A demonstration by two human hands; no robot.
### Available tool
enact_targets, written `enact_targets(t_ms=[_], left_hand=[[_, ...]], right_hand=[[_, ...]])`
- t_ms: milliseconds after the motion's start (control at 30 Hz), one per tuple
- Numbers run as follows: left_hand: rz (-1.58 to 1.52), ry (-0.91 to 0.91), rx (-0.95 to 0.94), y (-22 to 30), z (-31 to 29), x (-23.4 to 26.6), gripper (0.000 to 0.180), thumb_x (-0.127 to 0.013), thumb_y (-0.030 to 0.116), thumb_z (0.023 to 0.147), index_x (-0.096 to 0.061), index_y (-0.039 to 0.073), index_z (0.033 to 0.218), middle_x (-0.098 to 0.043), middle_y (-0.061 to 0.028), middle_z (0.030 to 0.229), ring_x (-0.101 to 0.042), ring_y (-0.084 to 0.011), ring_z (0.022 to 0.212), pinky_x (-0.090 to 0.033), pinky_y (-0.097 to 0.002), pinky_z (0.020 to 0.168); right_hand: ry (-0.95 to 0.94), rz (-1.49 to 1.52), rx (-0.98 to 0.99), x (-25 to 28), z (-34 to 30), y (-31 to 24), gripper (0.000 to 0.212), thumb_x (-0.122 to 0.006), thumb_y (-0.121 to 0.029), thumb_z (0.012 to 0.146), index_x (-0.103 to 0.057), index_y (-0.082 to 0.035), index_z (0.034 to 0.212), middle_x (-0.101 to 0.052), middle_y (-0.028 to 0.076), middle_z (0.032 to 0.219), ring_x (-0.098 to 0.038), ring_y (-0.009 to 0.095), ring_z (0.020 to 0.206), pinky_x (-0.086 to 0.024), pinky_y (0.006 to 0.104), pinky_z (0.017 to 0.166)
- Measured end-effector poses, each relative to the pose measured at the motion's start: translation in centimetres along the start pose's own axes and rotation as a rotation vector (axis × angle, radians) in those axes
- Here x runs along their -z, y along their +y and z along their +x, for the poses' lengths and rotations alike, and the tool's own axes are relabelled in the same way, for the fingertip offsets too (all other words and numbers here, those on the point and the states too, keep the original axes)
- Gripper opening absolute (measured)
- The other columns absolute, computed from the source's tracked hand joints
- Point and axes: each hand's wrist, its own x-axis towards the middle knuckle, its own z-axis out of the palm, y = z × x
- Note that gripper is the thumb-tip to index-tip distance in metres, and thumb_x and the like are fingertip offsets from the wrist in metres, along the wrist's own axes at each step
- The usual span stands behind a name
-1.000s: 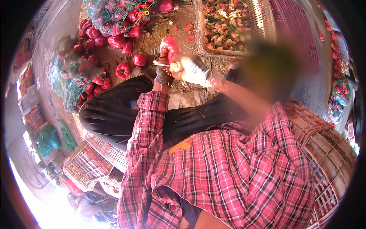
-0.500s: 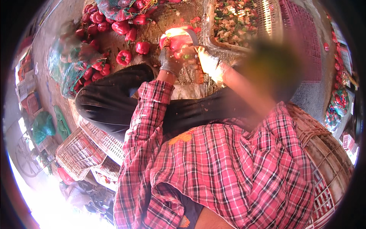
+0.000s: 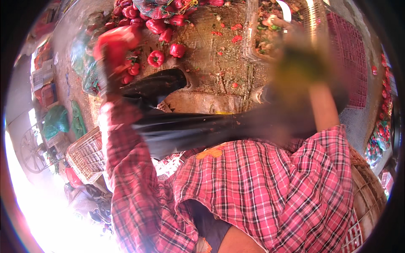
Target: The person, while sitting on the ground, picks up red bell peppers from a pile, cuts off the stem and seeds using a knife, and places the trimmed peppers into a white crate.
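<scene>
Blurred by motion, my left hand [image 3: 110, 71] grips a red bell pepper [image 3: 119, 41] at the left, beside the heap of peppers. My right arm reaches forward to the far right, partly hidden behind a dark yellow-green blur. Beyond that blur, my right hand [image 3: 276, 22] shows in part over a pale plastic crate [image 3: 249, 42] of pepper scraps. It holds a knife [image 3: 285, 10], whose curved bright blade points away from me. Two whole red bell peppers, one [image 3: 156, 58] and another [image 3: 177, 50], lie on the ground between my hands.
Heaped red peppers [image 3: 156, 26] and a green net sack [image 3: 154, 7] lie at the far left. A purple-red crate [image 3: 348, 59] stands right of the scraps crate. Red bits and seeds litter the ground [image 3: 211, 55]. An empty-looking pale basket [image 3: 86, 156] stands at my left.
My left hand has swung left with the red bell pepper, away from the middle. My right hand has moved forward and right with the knife, over the crate of scraps.
</scene>
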Motion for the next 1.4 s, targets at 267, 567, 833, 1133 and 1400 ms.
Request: enact_targets(t_ms=[267,567,833,1133,1400], left_hand=[[1.687,-0.258,0.242,8.7,-6.1,24.6,0.039,-0.057,0.014,0.079,-0.053,0.008,0.117,-0.060,-0.0070,0.095,-0.056,-0.0185,0.089,-0.048,-0.0316,0.075],[0.877,-0.435,0.399,-16.0,8.7,-2.0,0.046,-0.062,0.004,0.076,-0.049,0.002,0.120,-0.059,-0.0067,0.099,-0.056,-0.0120,0.078,-0.046,-0.0234,0.069],[0.576,-0.171,0.576,-37.5,12.0,-0.4,0.073,-0.071,-0.005,0.062,-0.038,0.008,0.126,-0.054,-0.0134,0.107,-0.057,-0.0225,0.091,-0.054,-0.0337,0.068],[0.097,-0.468,0.162,-14.6,3.7,-19.5,0.082,-0.085,0.014,0.054,-0.038,0.003,0.120,-0.050,-0.0089,0.113,-0.051,-0.0188,0.101,-0.045,-0.0324,0.087],[-0.113,-0.439,0.112,-19.2,2.7,-23.6,0.050,-0.060,0.031,0.081,-0.043,0.004,0.119,-0.055,-0.0129,0.107,-0.057,-0.0246,0.094,-0.049,-0.0389,0.082]], right_hand=[[0.127,-0.783,-0.405,10.3,5.0,9.0,0.058,-0.059,-0.044,0.080,-0.049,0.006,0.108,-0.054,0.009,0.059,-0.054,0.016,0.044,-0.046,0.0326,0.040],[0.469,-0.280,-0.488,7.8,0.2,7.0,0.041,-0.057,-0.031,0.084,-0.054,0.003,0.105,-0.061,0.008,0.071,-0.053,0.014,0.043,-0.046,0.0277,0.038],[0.276,-0.364,-0.335,3.5,-3.1,2.7,0.032,-0.045,-0.020,0.088,-0.053,-0.002,0.112,-0.061,0.008,0.076,-0.050,0.011,0.045,-0.044,0.0231,0.038],[-0.020,-0.370,-0.100,-9.3,-0.1,2.7,0.035,-0.048,-0.021,0.087,-0.050,-0.002,0.116,-0.056,0.003,0.071,-0.049,0.012,0.062,-0.040,0.0258,0.051],[0.034,-0.420,-0.220,-7.7,0.0,4.5,0.025,-0.057,-0.022,0.078,-0.060,-0.002,0.093,-0.061,0.020,0.071,-0.062,0.032,0.069,-0.049,0.0414,0.063]])
